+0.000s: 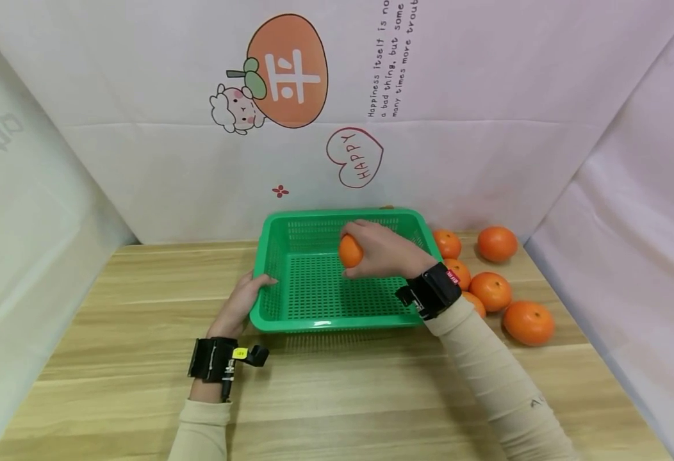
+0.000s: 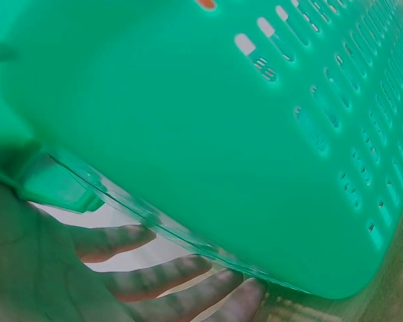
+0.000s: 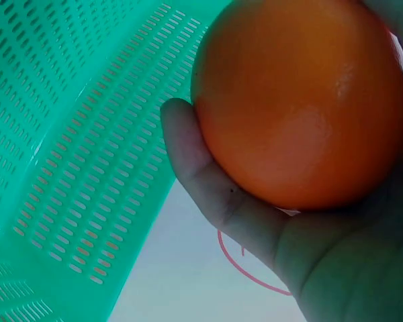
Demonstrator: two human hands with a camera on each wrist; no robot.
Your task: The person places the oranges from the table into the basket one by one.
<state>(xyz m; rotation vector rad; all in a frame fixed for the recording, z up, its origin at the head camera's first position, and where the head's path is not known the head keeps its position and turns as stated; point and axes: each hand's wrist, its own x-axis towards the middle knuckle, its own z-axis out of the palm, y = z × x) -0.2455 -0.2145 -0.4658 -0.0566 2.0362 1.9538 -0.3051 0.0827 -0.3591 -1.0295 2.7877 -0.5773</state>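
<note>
Right hand (image 1: 380, 251) grips an orange (image 1: 350, 251) over the empty basket (image 1: 291, 317), left hand (image 1: 243, 301) open steadying its rim; six oranges (image 1: 489, 291) wait on the surface

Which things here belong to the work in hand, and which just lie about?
In hand: orange gripped by right hand; green basket touched by left hand; loose oranges beside it.
Lying about: printed backdrop; wooden table.

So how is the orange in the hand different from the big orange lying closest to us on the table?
The held orange is up over the green basket, gripped by the right hand; the nearest table orange lies on the wooden table, untouched. The held one is partly hidden by fingers, while the other shows whole and looks bigger. Both are round, shiny and orange.
</note>
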